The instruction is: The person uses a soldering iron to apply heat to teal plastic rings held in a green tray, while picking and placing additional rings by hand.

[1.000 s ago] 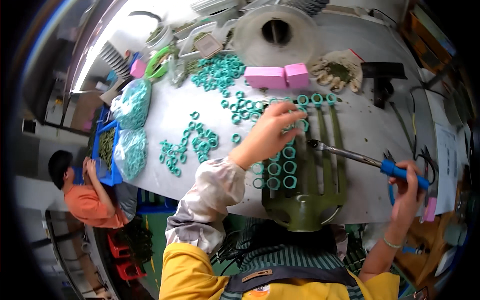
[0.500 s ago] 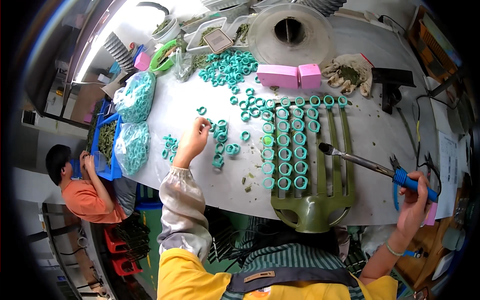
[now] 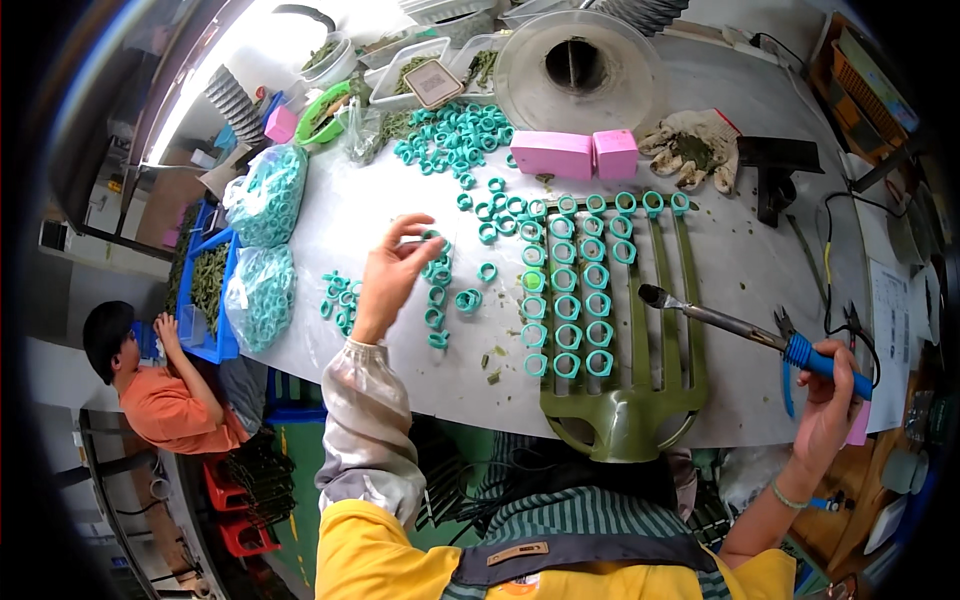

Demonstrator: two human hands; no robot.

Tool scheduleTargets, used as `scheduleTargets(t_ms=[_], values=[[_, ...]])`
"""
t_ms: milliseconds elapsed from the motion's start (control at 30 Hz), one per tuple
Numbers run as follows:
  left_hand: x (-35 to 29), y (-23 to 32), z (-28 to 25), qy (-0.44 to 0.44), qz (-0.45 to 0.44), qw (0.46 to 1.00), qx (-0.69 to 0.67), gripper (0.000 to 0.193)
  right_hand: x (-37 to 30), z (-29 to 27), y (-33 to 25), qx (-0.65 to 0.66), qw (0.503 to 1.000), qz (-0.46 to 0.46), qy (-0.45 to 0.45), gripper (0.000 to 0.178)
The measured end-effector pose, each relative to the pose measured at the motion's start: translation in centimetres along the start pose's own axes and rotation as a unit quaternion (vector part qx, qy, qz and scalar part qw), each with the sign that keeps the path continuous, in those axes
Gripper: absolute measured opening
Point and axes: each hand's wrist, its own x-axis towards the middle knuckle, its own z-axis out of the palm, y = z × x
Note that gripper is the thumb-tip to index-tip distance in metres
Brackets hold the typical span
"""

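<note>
Left hand point(image 3: 385, 280) beside loose teal rings point(image 3: 439, 272), I can't tell if pinching one; bare surface point(image 3: 455, 385) opens toward the green rack point(image 3: 622, 413) at the front edge; my right hand point(image 3: 828, 400) clasps the blue-handled tool point(image 3: 735, 328).

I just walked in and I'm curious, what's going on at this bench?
The person's right hand grips a blue-handled tool, its dark tip over a green pronged frame. The left hand is beside loose teal rings; whether it pinches one isn't clear. On the frame, rings fill the three left columns, while the others have rings only toward the far end. At left, another person in orange has hands near a blue bin.
</note>
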Motion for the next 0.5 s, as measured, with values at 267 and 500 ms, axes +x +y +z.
scheduleTargets(t_ms=[267, 500], values=[[-2.9, 5.5, 8.9, -0.234, 0.063, 0.97, -0.001, 0.033, -0.1, 0.7, -0.6, -0.005, 0.999, 0.003, -0.032, 0.024], [-2.9, 5.2, 15.1, -0.206, 0.214, 0.947, 0.118, 0.028, 0.2, 1.1, 0.2, 0.019, 0.998, 0.005, -0.051, 0.024]])
